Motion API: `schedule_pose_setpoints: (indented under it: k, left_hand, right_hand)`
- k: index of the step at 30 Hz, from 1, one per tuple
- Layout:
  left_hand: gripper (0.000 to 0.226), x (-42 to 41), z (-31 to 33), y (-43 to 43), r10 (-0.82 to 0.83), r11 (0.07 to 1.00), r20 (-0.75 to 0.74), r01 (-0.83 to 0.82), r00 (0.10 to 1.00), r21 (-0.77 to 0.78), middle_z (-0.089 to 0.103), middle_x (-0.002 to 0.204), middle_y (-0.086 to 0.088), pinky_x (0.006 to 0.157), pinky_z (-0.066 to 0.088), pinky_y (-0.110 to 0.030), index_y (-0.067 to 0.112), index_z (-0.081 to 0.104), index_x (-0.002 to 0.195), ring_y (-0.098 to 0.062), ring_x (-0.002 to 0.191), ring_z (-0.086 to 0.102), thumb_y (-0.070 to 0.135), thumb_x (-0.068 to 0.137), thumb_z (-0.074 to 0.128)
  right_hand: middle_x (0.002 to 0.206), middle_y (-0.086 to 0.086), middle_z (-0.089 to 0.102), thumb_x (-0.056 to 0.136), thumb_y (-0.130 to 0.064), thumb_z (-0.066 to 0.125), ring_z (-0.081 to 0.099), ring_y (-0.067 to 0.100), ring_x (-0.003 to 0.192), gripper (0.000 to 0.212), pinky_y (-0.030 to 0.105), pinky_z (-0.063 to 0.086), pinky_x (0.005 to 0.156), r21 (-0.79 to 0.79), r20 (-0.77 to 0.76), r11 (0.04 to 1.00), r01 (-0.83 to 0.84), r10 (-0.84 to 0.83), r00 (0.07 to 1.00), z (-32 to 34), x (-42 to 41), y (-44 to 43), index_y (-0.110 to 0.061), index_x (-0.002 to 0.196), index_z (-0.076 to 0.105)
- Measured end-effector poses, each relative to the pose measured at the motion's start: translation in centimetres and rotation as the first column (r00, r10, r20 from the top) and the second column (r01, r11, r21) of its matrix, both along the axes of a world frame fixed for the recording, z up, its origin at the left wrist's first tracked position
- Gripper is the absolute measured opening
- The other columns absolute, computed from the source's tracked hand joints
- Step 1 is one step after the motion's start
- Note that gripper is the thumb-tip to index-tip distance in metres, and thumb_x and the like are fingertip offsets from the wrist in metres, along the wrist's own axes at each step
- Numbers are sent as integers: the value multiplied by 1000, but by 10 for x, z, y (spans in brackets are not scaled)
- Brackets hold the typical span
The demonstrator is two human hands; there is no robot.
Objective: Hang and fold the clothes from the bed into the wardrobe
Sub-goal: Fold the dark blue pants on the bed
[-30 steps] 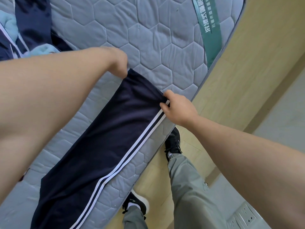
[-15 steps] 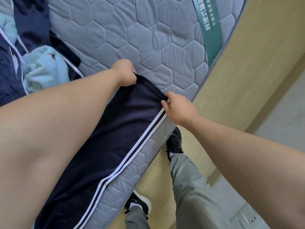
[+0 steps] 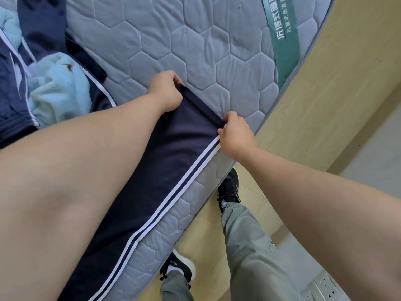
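Dark navy trousers [image 3: 165, 170] with white side stripes lie flat along the near edge of the grey quilted mattress [image 3: 195, 40]. My left hand [image 3: 166, 92] grips the far corner of their end hem, and my right hand [image 3: 235, 133] pinches the near corner at the striped edge. The hem is stretched straight between the two hands. My left forearm covers much of the trouser leg. At the upper left lies a heap of other clothes: a light blue fleece garment [image 3: 58, 92] and a navy jacket with white piping [image 3: 13, 83].
A green label band [image 3: 284, 40] crosses the mattress at the upper right. Light wooden flooring [image 3: 325, 94] runs beside the bed. My legs in grey trousers and black shoes [image 3: 227, 190] stand against the mattress edge. A white socket strip [image 3: 321, 290] sits at the bottom right.
My left hand has slid toward the far end of the hem and now grips its corner. The view has shifted, showing more of the clothes heap. My right hand keeps its pinch.
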State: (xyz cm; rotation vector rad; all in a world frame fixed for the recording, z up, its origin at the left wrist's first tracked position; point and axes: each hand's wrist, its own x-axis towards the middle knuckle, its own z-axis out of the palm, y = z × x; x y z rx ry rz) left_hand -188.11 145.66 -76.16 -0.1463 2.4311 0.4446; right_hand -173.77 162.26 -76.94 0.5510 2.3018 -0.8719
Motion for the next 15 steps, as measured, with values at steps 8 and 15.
schedule_pose_setpoints:
  k: [8,15]
  left_hand:
    - [37,-6,12,1,-136,935,128,170,982,-310,66,119,-11,81,48,-35,10,67,112,-33,111,62,28,81,76]
    - [11,-17,33,10,186,982,41,-184,982,-36,70,95,-10,63,59,-37,19,48,108,-30,67,72,21,99,53]
  right_hand:
    - [116,11,44,92,-30,55,53,31,100,17,35,46,81,-37,215,987,-155,159,964,6,-26,6,-15,100,52]
    - [95,3,54,97,-27,49,52,22,78,15,37,46,67,-34,19,995,93,-92,996,23,-50,8,-18,107,41]
